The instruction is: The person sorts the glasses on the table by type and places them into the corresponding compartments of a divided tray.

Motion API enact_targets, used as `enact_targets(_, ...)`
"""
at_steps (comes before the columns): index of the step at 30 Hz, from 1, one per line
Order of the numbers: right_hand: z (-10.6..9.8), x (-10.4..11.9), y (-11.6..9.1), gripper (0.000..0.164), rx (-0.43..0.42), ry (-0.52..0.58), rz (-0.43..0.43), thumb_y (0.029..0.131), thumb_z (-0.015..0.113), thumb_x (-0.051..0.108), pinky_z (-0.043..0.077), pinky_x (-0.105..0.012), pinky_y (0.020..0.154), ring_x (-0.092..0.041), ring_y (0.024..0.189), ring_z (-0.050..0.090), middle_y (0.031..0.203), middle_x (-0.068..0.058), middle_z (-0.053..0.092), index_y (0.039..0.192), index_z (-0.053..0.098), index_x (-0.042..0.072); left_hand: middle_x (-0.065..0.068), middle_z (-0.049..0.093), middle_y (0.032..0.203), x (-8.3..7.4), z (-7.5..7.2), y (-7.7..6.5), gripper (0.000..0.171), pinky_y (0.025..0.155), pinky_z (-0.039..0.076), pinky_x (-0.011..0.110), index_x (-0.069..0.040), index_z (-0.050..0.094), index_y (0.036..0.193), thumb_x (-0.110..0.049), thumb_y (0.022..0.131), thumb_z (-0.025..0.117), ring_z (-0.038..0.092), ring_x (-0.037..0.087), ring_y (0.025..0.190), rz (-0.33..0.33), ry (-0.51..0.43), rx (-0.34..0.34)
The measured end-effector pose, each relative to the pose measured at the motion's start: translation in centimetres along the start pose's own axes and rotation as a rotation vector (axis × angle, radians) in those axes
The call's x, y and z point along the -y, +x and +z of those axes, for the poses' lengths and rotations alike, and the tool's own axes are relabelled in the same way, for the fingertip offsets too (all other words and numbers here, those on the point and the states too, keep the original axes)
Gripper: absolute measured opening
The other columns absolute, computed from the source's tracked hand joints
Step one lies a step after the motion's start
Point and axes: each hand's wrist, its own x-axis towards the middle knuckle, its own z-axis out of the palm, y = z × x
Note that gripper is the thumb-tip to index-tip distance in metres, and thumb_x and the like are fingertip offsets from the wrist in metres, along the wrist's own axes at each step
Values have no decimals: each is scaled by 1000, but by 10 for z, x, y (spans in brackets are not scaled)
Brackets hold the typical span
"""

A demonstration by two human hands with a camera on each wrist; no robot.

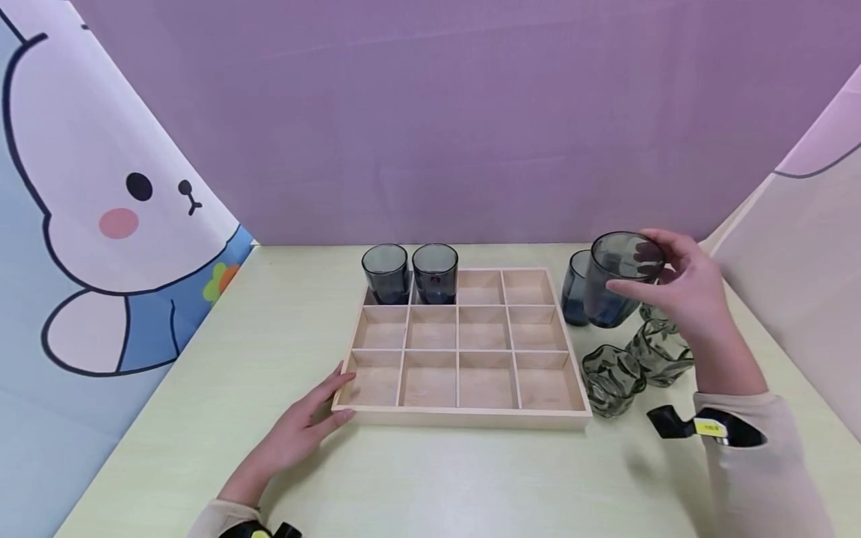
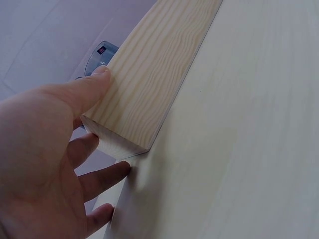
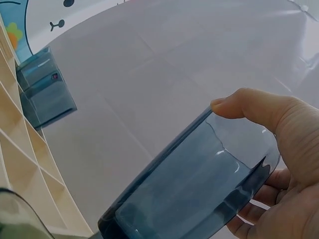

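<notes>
Backdrop: purple cloth [image 1: 471, 127] at 12 o'clock; panel with a cartoon animal [image 1: 101, 246] at 10. Clock read from the tray's centre, 6 toward the person.
Bench: pale wood-grain bench [image 1: 430, 478] beneath everything I list.
Tray: wooden divided tray [image 1: 464, 418], three rows of four compartments, flat on the bench.
Seated glasses: two smoky blue glasses [image 1: 436, 276], upright in the far row at 11 o'clock, first and second compartments from the left.
Left hand: left hand [image 1: 299, 433] at 8 o'clock, thumb and index finger touching the tray's near-left corner, other fingers spread.
Right hand: right hand [image 1: 686, 288] grips a raised blue glass [image 1: 605, 308] near its rim, at 2 o'clock.
Standing glass: another blue glass [image 1: 574, 299], upright just beside the tray at 2 o'clock, partly hidden.
Rippled glasses: greenish rippled glasses [image 1: 612, 382] at 3 o'clock, one partly behind the right hand.
</notes>
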Motion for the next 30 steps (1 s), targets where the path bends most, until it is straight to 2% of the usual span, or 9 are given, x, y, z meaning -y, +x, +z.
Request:
enact_targets(4, 9, 2, 1, 67, 6, -94, -9, 75, 84, -6, 49, -9, 77, -6, 98, 59, 116, 6, 55, 132, 55, 16, 16, 28, 159, 1, -1, 1, 56, 109, 30, 64, -18, 47, 149, -31, 97, 66, 30, 40, 142, -4, 2, 10)
enact_targets(11, 22, 2, 4, 66, 55, -100, -12, 78, 83, -3, 49, -10, 74, -8, 96, 57, 114, 7, 55, 134, 53, 16, 16, 29, 159, 3, -2, 1, 56, 109, 30, 63, -18, 47, 149, -30, 97, 66, 30, 40, 142, 8, -3, 9)
enact_targets(17, 34, 3, 6, 73, 74, -160, -9, 77, 86, 5, 50, -12, 74, -10, 97, 57, 118, 6, 53, 140, 49, 6, 16, 29, 159, 3, -3, 2, 56, 109, 31, 62, -17, 47, 148, -29, 97, 66, 31, 40, 142, 16, -6, 8)
enact_targets(22, 43, 5, 7, 75, 110, -141, -13, 77, 86, 5, 49, -13, 80, -13, 102, 57, 121, -1, 53, 142, 47, 1, 16, 30, 158, 0, -4, 1, 56, 108, 31, 62, -16, 47, 148, -29, 98, 66, 31, 40, 142, 22, -5, 8)
enact_targets(30, 53, 3, 10, 80, 143, -139, 20, 76, 88, 11, 47, -14, 82, -12, 103, 55, 122, -3, 52, 144, 45, 3, 16, 29, 159, -1, -5, 2, 55, 110, 30, 59, -16, 47, 148, -28, 98, 66, 30, 38, 142, 15, -12, 12)
